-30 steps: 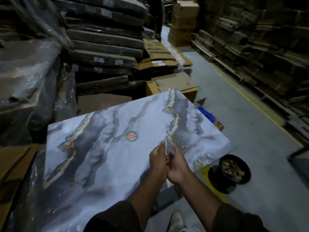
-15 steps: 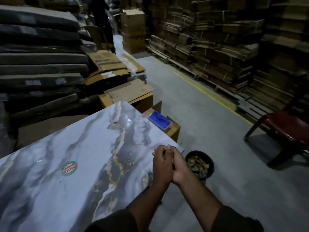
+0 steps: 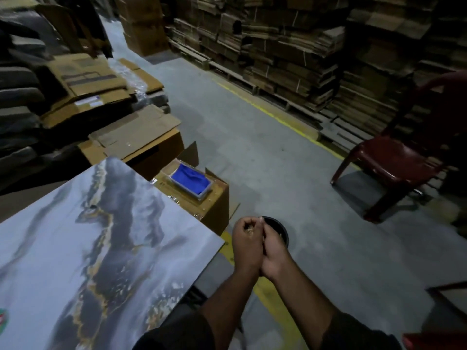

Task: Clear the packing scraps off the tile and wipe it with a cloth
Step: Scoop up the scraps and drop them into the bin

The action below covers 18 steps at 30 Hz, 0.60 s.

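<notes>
1. Your left hand (image 3: 246, 245) and right hand (image 3: 273, 251) are pressed together off the right corner of the tile (image 3: 101, 248), directly above the black bin (image 3: 283, 229) on the floor.
2. The left fingers curl around small tan bits, which look like the packing scraps (image 3: 250, 229). The right hand closes against the left; whether it holds anything of its own cannot be told.
3. The tile lies to your left, its marbled face up, with a round sticker (image 3: 2, 322) at the picture's left edge. No loose scraps are visible on the part in view.
4. Step in hand, by judgement: the clearing stage, with the gathered scraps about to be dropped into the bin.
5. The next move calls for parting the hands squarely over the bin so the bits fall inside and not on the floor.
6. The blue cloth (image 3: 190, 179) sits in a shallow tray (image 3: 202, 197) on a cardboard box (image 3: 214, 210) just beyond the tile's far corner, ready for wiping.
</notes>
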### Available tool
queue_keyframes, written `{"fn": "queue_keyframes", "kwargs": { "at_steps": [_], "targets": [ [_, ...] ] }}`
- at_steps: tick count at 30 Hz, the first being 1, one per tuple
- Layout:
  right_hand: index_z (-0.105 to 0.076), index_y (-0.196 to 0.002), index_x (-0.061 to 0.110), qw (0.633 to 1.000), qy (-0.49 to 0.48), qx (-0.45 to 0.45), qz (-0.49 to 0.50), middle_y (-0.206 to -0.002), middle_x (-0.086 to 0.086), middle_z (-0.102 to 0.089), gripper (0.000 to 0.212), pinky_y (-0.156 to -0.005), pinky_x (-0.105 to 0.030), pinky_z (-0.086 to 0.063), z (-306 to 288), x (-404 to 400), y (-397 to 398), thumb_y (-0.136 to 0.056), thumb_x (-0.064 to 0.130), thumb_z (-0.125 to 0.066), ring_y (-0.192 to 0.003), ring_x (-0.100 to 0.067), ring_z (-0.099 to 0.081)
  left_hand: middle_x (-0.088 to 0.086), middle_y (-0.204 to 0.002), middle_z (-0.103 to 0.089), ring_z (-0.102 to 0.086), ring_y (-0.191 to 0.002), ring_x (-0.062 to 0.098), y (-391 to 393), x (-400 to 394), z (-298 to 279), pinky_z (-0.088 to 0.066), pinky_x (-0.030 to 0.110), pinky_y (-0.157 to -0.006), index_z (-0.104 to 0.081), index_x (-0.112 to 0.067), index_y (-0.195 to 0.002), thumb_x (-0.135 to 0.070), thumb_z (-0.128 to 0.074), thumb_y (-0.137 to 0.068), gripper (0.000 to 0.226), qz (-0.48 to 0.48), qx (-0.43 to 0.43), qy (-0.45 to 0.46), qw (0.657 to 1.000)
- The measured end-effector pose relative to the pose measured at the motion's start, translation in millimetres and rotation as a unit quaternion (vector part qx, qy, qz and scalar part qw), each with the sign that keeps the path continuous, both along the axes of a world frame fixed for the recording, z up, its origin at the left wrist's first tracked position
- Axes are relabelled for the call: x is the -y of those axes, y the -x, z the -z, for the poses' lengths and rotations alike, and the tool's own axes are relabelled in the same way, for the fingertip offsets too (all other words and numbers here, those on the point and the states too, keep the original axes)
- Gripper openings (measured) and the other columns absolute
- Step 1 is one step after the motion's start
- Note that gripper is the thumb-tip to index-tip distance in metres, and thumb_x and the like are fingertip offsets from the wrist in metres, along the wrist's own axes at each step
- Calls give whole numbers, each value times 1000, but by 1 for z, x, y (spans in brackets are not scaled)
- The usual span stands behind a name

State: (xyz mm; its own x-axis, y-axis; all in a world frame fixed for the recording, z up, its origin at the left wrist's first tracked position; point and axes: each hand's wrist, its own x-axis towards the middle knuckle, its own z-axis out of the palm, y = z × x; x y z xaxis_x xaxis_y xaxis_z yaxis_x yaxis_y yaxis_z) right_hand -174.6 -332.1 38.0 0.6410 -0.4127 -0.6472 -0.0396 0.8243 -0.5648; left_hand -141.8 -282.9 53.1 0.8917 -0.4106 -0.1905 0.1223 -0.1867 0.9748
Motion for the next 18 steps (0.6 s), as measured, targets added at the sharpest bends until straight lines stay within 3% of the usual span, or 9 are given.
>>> {"fn": "queue_keyframes", "kwargs": {
  "at_steps": [3, 6, 8, 11, 14, 18],
  "targets": [
    [-61, -96, 20, 999, -37, 4, 33, -89, 2, -60, 22, -60, -17, -55, 20, 41, -12, -107, 30, -43, -77, -9, -60, -1, -93, -73, -68, -91, 11, -14, 45, 24, -54, 29, -83, -72, -19, -89, -28, -55, -104, 24, -5, -57, 14, 998],
    [-63, -104, 17, 995, -63, -25, 75, -102, 2, -59, 11, -72, -24, -58, 46, 81, -27, -103, 21, -53, -89, -11, -61, 9, -97, -77, -72, -96, 26, -31, 94, 57, -58, 40, -86, -76, -14, -88, -21, -39, -108, 43, -53, -182, 61, 980],
    [-65, -110, 7, 961, -229, 23, 154, -110, -4, -60, 15, -76, -37, -58, 64, 105, -42, -97, 15, -61, -96, -21, -63, 6, -98, -77, -71, -96, 22, -42, 123, 81, -58, 29, -77, -77, -14, -91, -16, -40, -107, 40, -83, -233, 66, 967],
    [-64, -117, 9, 938, -285, -19, 196, -118, -10, -64, 21, -91, -33, -58, 109, 144, -61, -104, 17, -49, -106, -21, -65, 2, -112, -71, -66, -100, 12, -58, 157, 124, -52, 17, -72, -69, -13, -116, -9, -45, -105, 26, -88, -258, 40, 961],
    [-58, -136, 4, 945, -244, -79, 203, -138, -15, -60, 36, -111, -35, -44, 157, 170, -64, -102, 14, -55, -129, -27, -57, 7, -128, -61, -59, -118, 21, -67, 180, 172, -50, 21, -85, -56, -6, -137, -4, -43, -106, 33, -57, -271, -2, 961],
    [-53, -140, -3, 954, -181, -172, 167, -142, -25, -56, 43, -119, -42, -36, 210, 197, -69, -103, 18, -50, -134, -38, -52, 21, -137, -56, -54, -128, 33, -75, 211, 237, -49, 30, -102, -55, 9, -132, -6, -38, -108, 33, -51, -338, -54, 938]
  ]
}}
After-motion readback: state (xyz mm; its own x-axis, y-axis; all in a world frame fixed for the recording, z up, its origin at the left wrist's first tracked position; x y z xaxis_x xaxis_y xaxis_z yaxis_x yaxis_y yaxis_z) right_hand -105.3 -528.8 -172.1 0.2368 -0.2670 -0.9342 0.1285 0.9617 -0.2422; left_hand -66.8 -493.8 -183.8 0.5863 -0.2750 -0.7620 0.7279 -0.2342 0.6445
